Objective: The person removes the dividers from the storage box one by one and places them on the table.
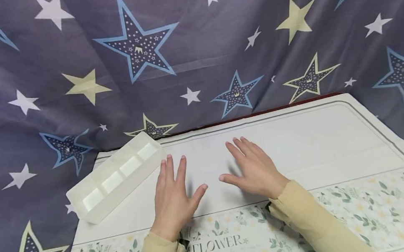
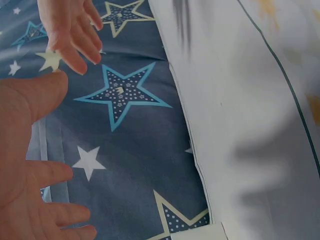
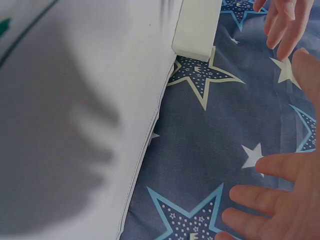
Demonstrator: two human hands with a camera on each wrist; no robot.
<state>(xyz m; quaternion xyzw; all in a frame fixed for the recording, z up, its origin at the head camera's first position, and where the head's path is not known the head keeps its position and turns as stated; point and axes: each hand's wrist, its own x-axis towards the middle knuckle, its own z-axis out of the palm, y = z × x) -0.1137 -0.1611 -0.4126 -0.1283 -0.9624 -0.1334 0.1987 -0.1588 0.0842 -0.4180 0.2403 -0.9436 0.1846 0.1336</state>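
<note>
Head view: a white, open-topped rectangular box with four compartments, probably plastic (image 1: 130, 187), sat at the left end of the white worktop with its floral-printed band (image 1: 321, 140). It lay left of both hands, its long axis slanting from near left to far right. The left hand (image 1: 173, 203) was nearer, fingertips just beside the far-right end; the right hand (image 1: 258, 171) was well apart from it. Both hands were empty, fingers spread, thumbs pointing inward across a gap.

Left wrist view: both hands showed against the dark star-printed cloth (image 1: 184, 44), apart from each other; a pale corner at the bottom edge was probably the box, but too little showed to be sure.

Right wrist view: one end of the box showed at the top, with cloth visible between it and the left hand, a gap the head view hardly gave. Finger shadows fell on the worktop.
</note>
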